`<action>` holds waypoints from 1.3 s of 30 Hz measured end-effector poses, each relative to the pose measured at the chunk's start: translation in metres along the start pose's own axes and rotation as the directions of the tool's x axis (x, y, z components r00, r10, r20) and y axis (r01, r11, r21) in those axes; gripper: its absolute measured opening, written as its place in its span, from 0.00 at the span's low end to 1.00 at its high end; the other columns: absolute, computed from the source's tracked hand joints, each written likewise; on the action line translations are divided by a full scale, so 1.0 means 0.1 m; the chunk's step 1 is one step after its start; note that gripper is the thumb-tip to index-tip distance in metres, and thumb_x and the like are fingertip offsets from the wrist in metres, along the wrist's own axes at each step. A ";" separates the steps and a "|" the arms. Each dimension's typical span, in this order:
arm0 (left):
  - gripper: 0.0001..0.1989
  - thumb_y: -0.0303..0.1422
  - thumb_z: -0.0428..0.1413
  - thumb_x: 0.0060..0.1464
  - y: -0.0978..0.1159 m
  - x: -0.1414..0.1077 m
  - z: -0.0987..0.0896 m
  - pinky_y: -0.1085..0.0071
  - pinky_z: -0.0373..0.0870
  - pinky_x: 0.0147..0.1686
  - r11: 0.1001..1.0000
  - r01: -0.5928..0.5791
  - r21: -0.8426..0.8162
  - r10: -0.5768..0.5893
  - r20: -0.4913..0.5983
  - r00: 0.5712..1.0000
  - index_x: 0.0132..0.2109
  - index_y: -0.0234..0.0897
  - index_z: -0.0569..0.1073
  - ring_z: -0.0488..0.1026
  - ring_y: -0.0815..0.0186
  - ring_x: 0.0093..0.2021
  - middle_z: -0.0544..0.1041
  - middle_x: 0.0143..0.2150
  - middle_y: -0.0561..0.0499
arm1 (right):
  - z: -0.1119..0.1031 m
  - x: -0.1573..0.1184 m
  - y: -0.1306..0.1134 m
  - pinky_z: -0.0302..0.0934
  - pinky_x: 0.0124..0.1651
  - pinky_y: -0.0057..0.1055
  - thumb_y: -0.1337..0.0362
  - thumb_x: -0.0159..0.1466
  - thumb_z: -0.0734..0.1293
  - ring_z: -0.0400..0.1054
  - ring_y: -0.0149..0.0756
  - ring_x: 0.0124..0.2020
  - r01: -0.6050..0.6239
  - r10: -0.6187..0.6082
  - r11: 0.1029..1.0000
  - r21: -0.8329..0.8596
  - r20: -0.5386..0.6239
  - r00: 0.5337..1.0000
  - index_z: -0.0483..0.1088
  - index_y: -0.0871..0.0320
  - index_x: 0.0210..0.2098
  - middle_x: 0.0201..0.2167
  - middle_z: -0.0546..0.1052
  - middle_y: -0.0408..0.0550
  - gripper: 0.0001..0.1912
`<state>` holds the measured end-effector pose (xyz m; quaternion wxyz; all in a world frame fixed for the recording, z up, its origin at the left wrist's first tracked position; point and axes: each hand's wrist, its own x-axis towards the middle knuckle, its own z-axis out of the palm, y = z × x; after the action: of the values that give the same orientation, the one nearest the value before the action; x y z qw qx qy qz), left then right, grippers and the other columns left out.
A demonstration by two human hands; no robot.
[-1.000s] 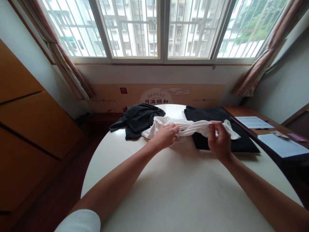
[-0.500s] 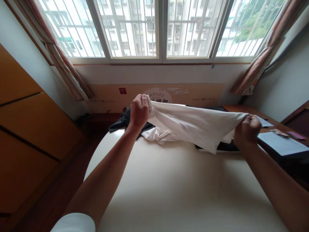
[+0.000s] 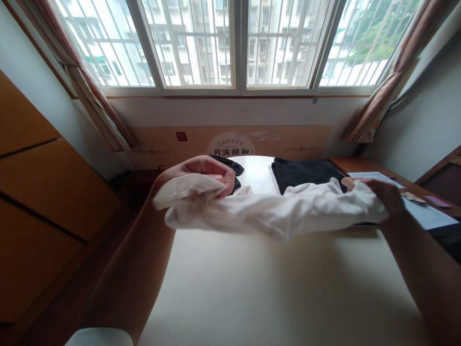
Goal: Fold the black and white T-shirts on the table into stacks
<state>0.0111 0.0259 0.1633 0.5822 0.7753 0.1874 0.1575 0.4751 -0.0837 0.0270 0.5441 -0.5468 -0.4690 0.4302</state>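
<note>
A white cloth garment (image 3: 273,214) is stretched in the air between my two hands, bunched and slightly blurred. My left hand (image 3: 201,175) is curled closed round its left end, with a flap of fabric folded over the fingers. At the other end, my right hand (image 3: 378,192) grips the cloth, its fingers partly hidden by fabric. Below and beyond lies the white round table (image 3: 273,288). A folded black cloth (image 3: 306,173) rests at its far right, and a dark crumpled cloth (image 3: 230,165) shows behind my left hand.
A brown desk (image 3: 345,166) with papers (image 3: 428,211) and a pink item (image 3: 437,201) stands at the right. Orange-brown cabinets (image 3: 43,192) line the left. Behind the table are a printed cardboard panel (image 3: 262,139), a barred window and curtains (image 3: 93,105).
Both hands have swung the white garment; it now hangs bunched and nearer to me, where it was spread flat. My left hand moved left and lower. The folded black cloth is more exposed.
</note>
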 end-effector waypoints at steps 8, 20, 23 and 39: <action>0.22 0.46 0.59 0.58 -0.79 0.55 -0.17 0.68 0.76 0.37 0.769 0.326 0.549 -0.199 -0.278 0.940 0.52 0.36 0.80 0.83 0.56 0.41 0.84 0.48 0.42 | 0.26 0.15 0.09 0.76 0.48 0.46 0.41 0.65 0.71 0.81 0.51 0.47 0.069 -0.102 0.961 -0.269 -0.111 0.989 0.76 0.52 0.48 0.43 0.84 0.55 0.23; 0.15 0.35 0.65 0.40 -1.07 0.64 -0.29 0.73 0.68 0.33 0.671 0.341 0.658 -0.473 0.026 0.881 0.39 0.41 0.85 0.75 0.61 0.35 0.82 0.33 0.52 | 0.40 0.42 0.65 0.68 0.54 0.48 0.52 0.59 0.72 0.76 0.57 0.49 0.177 -0.336 0.361 -0.916 0.049 0.941 0.77 0.53 0.58 0.45 0.84 0.54 0.28; 0.15 0.37 0.63 0.40 -0.97 0.42 -0.64 0.72 0.70 0.35 0.735 0.397 0.549 -0.403 -0.116 0.908 0.38 0.42 0.85 0.75 0.60 0.37 0.82 0.35 0.51 | 0.39 0.38 0.52 0.65 0.40 0.37 0.56 0.57 0.69 0.76 0.47 0.36 0.162 -0.280 0.381 -0.910 0.054 0.959 0.80 0.51 0.44 0.30 0.80 0.46 0.16; 0.23 0.36 0.56 0.60 -1.53 0.90 -0.20 0.69 0.73 0.56 0.621 0.292 0.727 0.016 -0.385 0.923 0.59 0.32 0.78 0.79 0.55 0.55 0.80 0.60 0.40 | 0.65 0.35 0.52 0.67 0.48 0.45 0.49 0.66 0.64 0.74 0.51 0.39 0.235 -0.525 0.380 -0.895 0.001 0.851 0.78 0.56 0.46 0.40 0.82 0.56 0.20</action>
<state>0.0642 0.1238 0.0243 0.1603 0.8902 0.3982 0.1528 0.4204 -0.0357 -0.0257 0.3354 -0.6754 -0.6506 -0.0899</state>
